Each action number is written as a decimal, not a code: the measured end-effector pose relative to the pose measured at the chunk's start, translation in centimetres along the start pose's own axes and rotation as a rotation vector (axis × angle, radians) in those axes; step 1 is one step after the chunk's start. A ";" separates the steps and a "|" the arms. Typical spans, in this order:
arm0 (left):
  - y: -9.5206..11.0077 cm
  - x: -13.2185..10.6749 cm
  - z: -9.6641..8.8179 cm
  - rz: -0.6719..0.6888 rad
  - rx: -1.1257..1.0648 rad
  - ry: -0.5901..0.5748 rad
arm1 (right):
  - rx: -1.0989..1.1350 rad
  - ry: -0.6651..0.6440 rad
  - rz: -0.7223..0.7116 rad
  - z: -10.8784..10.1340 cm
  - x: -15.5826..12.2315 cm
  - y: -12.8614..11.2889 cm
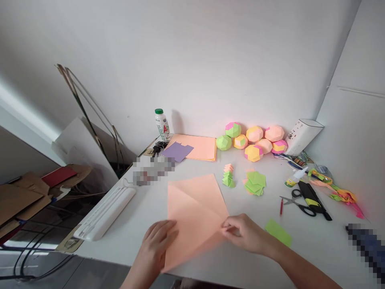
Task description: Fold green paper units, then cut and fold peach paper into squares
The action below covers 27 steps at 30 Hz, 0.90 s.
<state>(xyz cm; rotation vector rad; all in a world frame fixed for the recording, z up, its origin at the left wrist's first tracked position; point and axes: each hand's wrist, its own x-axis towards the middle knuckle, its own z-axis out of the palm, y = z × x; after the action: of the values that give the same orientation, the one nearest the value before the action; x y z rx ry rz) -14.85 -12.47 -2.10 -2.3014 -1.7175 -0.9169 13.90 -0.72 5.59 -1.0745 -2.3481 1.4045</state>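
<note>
Sheet of peach paper (192,208), single, large, lying at the near side of a white bench (144,212), between left grip (158,241) and right grip (245,233). Faint crease running slantwise across the face; near edge blurred, apparently raised a little towards the right.

Left grip: fingers laid over the left edge, low down; thumb close to the fingers; pressing flat or pinching, cannot tell. Right grip: thumb and fingertips together, clamped on the right edge.

Handling, by judgement: very light, thin, flexible; fairly smooth, so apt to slide on the bench if unweighted. Fragile in the manner of paper: easily dented, creased askew, or torn by a sharp pull. Probably weakest in stiffness along the crease, with a likely tendency to bend there first. Best holds: corners and outer edges, by light fingertip pinch, with the opposite side kept flat under spread fingers. To be avoided: squeezing mid-sheet, or lifting by one corner alone, for risk of curl.

Nearby, right: green paper piece (278,232), flat, beside the right forearm; scissors (303,208), blades parted, well apart from the sheet. Beyond the sheet: row of small folded pieces (228,178), peach and green; pile of green squares (255,183). Left: long white device (105,212), apart from the left grip.
</note>
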 end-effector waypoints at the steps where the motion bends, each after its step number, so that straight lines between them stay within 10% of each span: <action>1: -0.5 0.8 -0.1 -0.021 -0.047 -0.045 | 0.031 0.009 0.029 -0.1 0.4 0.0; 6: -1.0 2.7 -1.3 -0.340 -0.390 -0.127 | 0.136 0.051 0.144 0.0 2.0 0.6; 10: 1.7 1.3 -0.7 -0.666 -0.631 0.114 | 0.154 0.071 0.168 0.5 2.4 1.3; 16: 3.5 0.1 2.0 -0.739 -0.338 0.145 | -0.069 0.026 0.115 -0.3 2.6 1.1; 21: 3.3 0.4 1.8 -0.793 -0.292 0.115 | -0.619 0.197 -0.261 -0.4 3.9 -1.7; 27: 3.4 0.9 1.8 -0.751 -0.220 0.134 | -0.825 0.021 -0.465 2.4 6.7 -2.3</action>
<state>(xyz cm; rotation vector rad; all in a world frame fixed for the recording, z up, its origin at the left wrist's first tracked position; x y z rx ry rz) -10.94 -12.13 -2.23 -1.6149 -2.5679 -1.3874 6.83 1.51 5.00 -0.5763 -2.9563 0.2457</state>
